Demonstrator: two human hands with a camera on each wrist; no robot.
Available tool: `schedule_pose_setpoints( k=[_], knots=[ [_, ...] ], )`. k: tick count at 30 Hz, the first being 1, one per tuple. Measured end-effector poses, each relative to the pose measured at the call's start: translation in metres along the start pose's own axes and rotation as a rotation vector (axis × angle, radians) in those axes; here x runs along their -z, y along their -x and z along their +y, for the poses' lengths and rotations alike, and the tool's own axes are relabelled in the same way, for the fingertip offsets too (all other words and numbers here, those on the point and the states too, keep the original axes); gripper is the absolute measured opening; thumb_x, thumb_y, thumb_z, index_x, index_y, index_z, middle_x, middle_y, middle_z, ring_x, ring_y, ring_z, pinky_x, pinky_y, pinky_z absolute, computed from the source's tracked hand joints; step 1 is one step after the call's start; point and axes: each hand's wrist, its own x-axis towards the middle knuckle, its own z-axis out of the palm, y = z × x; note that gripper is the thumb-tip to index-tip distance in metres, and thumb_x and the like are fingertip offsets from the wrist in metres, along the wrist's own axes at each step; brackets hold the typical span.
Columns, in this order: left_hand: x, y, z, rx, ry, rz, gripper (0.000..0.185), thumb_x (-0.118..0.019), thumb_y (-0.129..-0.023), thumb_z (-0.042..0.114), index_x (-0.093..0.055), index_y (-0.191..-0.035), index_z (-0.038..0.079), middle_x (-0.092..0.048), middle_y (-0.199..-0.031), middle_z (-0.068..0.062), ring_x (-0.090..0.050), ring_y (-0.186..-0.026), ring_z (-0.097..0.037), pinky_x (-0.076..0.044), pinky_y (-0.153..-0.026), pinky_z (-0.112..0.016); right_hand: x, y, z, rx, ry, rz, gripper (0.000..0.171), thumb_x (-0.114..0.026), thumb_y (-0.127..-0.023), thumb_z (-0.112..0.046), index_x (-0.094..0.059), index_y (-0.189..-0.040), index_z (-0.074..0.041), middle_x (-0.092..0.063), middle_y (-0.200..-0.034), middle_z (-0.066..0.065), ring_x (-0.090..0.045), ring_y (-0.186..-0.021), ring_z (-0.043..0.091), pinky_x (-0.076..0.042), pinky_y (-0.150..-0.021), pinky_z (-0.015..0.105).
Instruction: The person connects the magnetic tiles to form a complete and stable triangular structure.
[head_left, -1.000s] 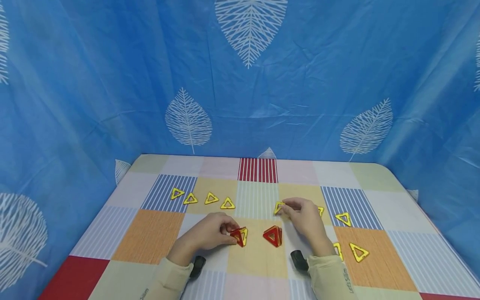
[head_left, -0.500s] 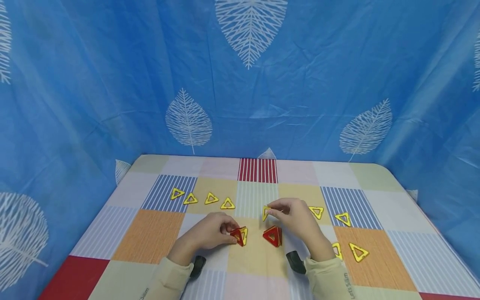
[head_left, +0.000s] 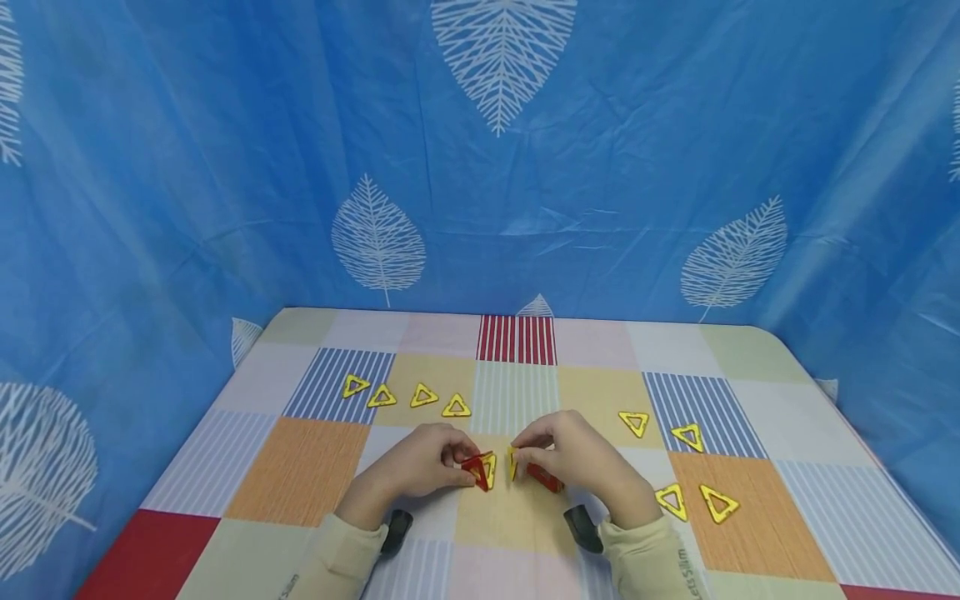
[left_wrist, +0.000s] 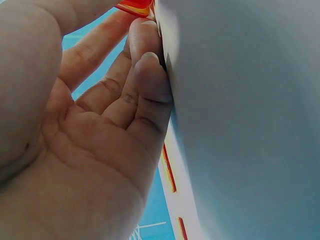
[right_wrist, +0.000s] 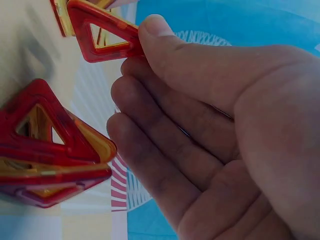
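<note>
Low in the frame, our left hand (head_left: pixel 423 462) pinches a red-yellow pyramid (head_left: pixel 480 471); our right hand (head_left: pixel 577 461) pinches what looks like a yellow triangle (head_left: pixel 512 462) beside it.

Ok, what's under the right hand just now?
Under the right hand sits a red triangle pyramid, mostly covered. Its fingers pinch a yellow triangle. Whether the palm touches the pyramid cannot be seen.
</note>
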Motion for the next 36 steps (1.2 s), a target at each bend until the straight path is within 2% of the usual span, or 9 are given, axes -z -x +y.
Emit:
schedule_pose_setpoints(
  k=[9,15,20,28,36],
  knots=[
    [0.000,0.000,-0.001,-0.008,0.005,0.006,0.022,-0.085,-0.083,0.017,-0.075,-0.101,0.010,-0.060,-0.080,0.008,-0.053,-0.072,-0.008,-0.047,-0.065,-0.026,-0.008,-0.003,-0.002,0.036,0.027,-0.024,0.004,-0.078,-0.089,-0.008,-0.080,-0.092,-0.008,-0.074,-0.085,-0.008,-0.063,-0.078,0.005,-0.052,-0.070,0.028],
    [-0.001,0.000,-0.002,-0.014,0.004,0.007,0.022,-0.085,-0.083,0.016,-0.075,-0.102,0.010,-0.060,-0.080,0.009,-0.053,-0.073,-0.009,-0.047,-0.065,-0.026,-0.017,-0.006,-0.002,0.063,0.040,-0.034,0.005,-0.077,-0.089,-0.010,-0.080,-0.093,-0.007,-0.074,-0.086,-0.008,-0.066,-0.082,0.006,-0.054,-0.076,0.031],
    [0.000,0.000,-0.002,-0.013,0.000,0.010,0.022,-0.085,-0.082,0.016,-0.075,-0.101,0.011,-0.059,-0.080,0.009,-0.053,-0.073,-0.009,-0.046,-0.065,-0.026,-0.022,-0.008,-0.001,0.041,0.018,-0.043,0.007,-0.077,-0.090,-0.013,-0.080,-0.096,-0.009,-0.074,-0.089,-0.009,-0.066,-0.083,0.006,-0.054,-0.078,0.032],
    [0.000,0.000,-0.002,-0.013,-0.001,0.007,0.022,-0.085,-0.083,0.017,-0.075,-0.101,0.011,-0.060,-0.080,0.008,-0.053,-0.072,-0.008,-0.046,-0.064,-0.026,-0.031,-0.011,0.001,0.066,0.013,-0.038,0.008,-0.080,-0.087,-0.014,-0.079,-0.095,-0.011,-0.072,-0.086,-0.011,-0.065,-0.077,0.002,-0.054,-0.073,0.027],
    [0.001,0.001,0.002,-0.029,0.017,0.001,0.020,-0.084,-0.084,0.015,-0.075,-0.100,0.010,-0.061,-0.078,0.009,-0.053,-0.069,-0.007,-0.047,-0.062,-0.025,-0.035,-0.013,0.000,0.092,0.010,-0.031,0.008,-0.080,-0.087,-0.010,-0.079,-0.095,-0.010,-0.072,-0.085,-0.010,-0.064,-0.078,0.002,-0.056,-0.074,0.031]
  ],
)
